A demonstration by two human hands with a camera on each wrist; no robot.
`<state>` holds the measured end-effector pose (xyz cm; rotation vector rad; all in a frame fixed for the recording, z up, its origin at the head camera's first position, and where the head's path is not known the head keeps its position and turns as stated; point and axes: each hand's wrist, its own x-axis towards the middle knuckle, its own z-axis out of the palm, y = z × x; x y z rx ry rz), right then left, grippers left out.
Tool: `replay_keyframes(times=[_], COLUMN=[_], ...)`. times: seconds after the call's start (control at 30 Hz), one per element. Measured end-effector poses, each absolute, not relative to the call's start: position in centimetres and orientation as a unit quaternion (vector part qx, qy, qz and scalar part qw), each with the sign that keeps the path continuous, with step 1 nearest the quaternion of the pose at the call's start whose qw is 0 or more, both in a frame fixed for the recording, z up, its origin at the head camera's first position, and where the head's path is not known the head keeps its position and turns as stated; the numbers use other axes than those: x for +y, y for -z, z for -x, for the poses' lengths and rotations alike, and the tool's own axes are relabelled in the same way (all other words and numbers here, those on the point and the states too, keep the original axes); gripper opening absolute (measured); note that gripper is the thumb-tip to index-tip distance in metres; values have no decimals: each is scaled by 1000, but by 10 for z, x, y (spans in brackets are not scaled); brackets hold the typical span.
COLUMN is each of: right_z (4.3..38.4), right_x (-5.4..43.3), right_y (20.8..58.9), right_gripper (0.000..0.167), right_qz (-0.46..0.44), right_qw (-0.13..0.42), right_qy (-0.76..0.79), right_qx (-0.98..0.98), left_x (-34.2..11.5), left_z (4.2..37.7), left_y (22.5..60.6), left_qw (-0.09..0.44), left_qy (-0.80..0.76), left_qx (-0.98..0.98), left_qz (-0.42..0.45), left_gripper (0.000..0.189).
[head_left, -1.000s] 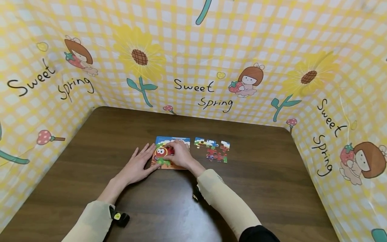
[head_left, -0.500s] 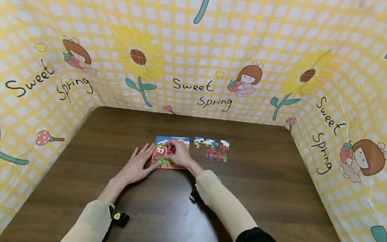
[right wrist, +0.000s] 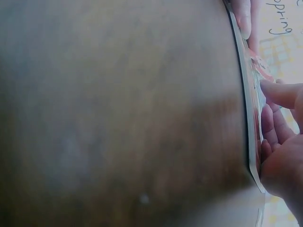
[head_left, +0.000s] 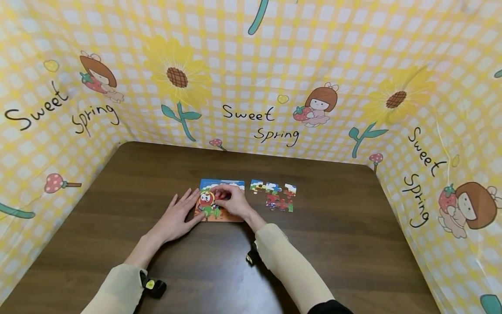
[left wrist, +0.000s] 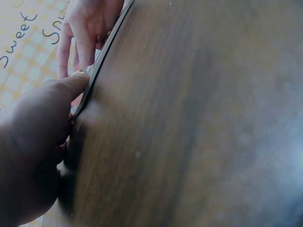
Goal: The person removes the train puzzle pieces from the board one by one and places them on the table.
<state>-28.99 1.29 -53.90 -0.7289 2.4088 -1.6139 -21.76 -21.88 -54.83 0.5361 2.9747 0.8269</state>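
A flat jigsaw board (head_left: pixel 221 182) with a blue sky and a red cartoon character lies on the table. My left hand (head_left: pixel 178 220) rests along its left edge with fingers spread, the thumb at the lower left corner. Over the board's right half, my right hand (head_left: pixel 234 203) pinches a red puzzle piece (head_left: pixel 221 196) between thumb and fingers, mostly covered by them. In the right wrist view the thumb (right wrist: pixel 279 93) and fingers are low over the board. Several loose puzzle pieces (head_left: pixel 279 203) lie to the right of the board.
The dark wooden table (head_left: pixel 329 244) is enclosed at the back and sides by a yellow checked cloth (head_left: pixel 243 69). Small black wrist cameras are strapped to both forearms, the left camera (head_left: pixel 156 288) showing best.
My right fingers shift slightly at the board, and more of the green print below them shows. My left hand stays at the board's left edge. The head view tilts slightly.
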Motion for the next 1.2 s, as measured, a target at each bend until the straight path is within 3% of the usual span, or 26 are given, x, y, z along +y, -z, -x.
replay_keyframes(times=[0.63, 0.87, 1.2], right_z=[288, 287, 286], right_x=[13, 14, 6], right_y=[539, 540, 541], right_gripper=[31, 44, 42], right_qz=[190, 199, 179], right_qw=[86, 120, 72], right_qy=[543, 548, 519], right_qx=[813, 804, 833], left_x=[-217, -218, -220], left_z=[217, 216, 220], left_y=[555, 553, 557], left_qw=[-4, 10, -12], left_qy=[-264, -254, -267], left_qx=[949, 951, 946], left_qz=[-174, -175, -185], left_gripper=[82, 80, 81])
